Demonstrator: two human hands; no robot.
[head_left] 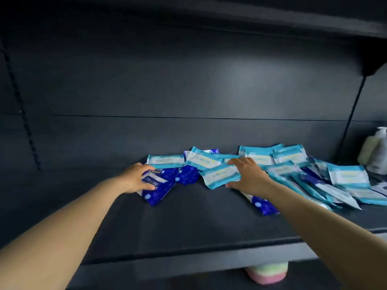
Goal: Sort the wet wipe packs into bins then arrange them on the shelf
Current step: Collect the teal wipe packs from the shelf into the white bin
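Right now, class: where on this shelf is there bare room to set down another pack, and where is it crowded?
Bare shelf runs along the front edge, before both hands, and left of the left hand gripping a dark blue pack. From the right hand on a teal pack to the pump bottles, overlapping packs crowd it.

- Just one view here, a wide-angle head cam worn by the person, pointing forward and slightly down into a dark shelf [188, 227] bay.
- It sits close: both forearms come in from the lower corners and reach toward mid-frame.
- Shelf front edge runs along the bottom, back panel fills the upper half.
- Edges bend, typical fisheye.
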